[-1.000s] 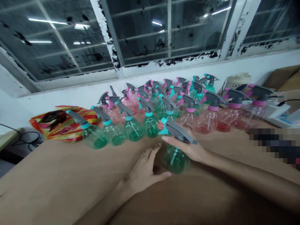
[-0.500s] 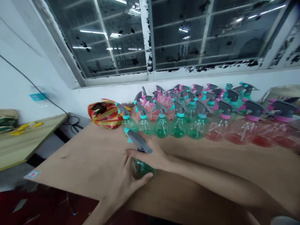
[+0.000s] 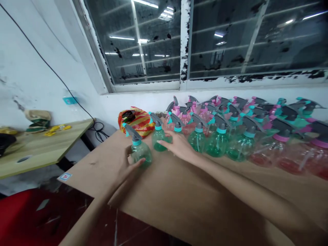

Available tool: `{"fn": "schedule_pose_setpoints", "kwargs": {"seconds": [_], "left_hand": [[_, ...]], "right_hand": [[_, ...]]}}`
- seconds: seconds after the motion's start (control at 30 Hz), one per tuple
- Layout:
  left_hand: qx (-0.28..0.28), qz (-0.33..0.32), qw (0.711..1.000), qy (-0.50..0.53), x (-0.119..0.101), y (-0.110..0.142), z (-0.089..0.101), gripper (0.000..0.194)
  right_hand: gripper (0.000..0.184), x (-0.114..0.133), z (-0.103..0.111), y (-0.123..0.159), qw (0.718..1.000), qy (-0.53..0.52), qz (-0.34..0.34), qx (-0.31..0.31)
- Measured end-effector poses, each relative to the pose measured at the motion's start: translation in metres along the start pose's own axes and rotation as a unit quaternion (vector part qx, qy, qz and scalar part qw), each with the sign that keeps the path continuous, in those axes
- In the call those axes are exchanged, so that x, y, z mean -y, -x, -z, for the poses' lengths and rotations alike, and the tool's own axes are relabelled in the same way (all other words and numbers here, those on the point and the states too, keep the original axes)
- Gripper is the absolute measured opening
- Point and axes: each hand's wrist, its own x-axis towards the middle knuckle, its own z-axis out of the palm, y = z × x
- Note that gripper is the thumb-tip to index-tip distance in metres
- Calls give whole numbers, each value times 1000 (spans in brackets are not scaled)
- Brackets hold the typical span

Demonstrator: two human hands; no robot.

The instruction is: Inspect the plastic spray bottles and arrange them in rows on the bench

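Note:
My left hand (image 3: 130, 162) is closed around the lower body of a green spray bottle (image 3: 140, 152), which has a grey trigger head and a turquoise collar. The bottle tilts slightly, close above the tabletop or on it. Farther right, my right hand (image 3: 178, 145) reaches to the front row with thumb and fingers apart. Its thumb overlaps the leftmost green spray bottle (image 3: 156, 136); whether it presses on it, I cannot tell. Behind this hand, another green spray bottle (image 3: 178, 128) is mostly hidden. More green spray bottles (image 3: 217, 145) stand to the right.
Pink spray bottles (image 3: 263, 155) continue the row rightward, with more bottles crowded behind. A red-and-yellow plastic bag (image 3: 143, 119) lies at the back left of the brown table (image 3: 102, 171). Beyond a gap stands a wooden side table (image 3: 48, 147). A red seat (image 3: 20, 218) is at lower left.
My right hand has left the held spray bottle and moved to the row behind. My left hand has carried that bottle left and back. The view has turned left.

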Motion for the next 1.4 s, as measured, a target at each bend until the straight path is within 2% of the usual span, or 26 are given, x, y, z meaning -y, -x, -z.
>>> {"fn": "schedule_pose_setpoints", "kwargs": {"seconds": [0.2,0.4,0.57,0.77,0.97,1.07,1.17,1.3,1.4], "left_hand": [[37,3,999,-27,16,-44,7,60],[83,11,995,-49,27,-76,13,57],[107,19,993,-50,34,-91,7,60],[120,1,992,-39,32,-94,4,71],[71,30,995,-65,33,-79,11,85],[41,53,995,-80,29,-59,20,86],[29,53,994,-90,16,-30,30,82],[80,29,993,-88,-12,10,31,72],[151,-7,986,-76,-37,32,16,75]], "right_hand": [[63,0,-18,-26,999,32,-35,-13],[60,-4,-32,-42,996,54,-62,-22],[61,-2,-37,-48,993,90,-78,-25],[58,0,-40,-49,988,142,-64,-25],[60,4,-42,-40,984,169,-43,-17],[59,8,-42,-28,983,180,-21,-12],[55,13,-36,-8,982,187,8,0],[54,18,-17,32,978,202,53,21],[55,14,4,63,974,214,74,29]]}}
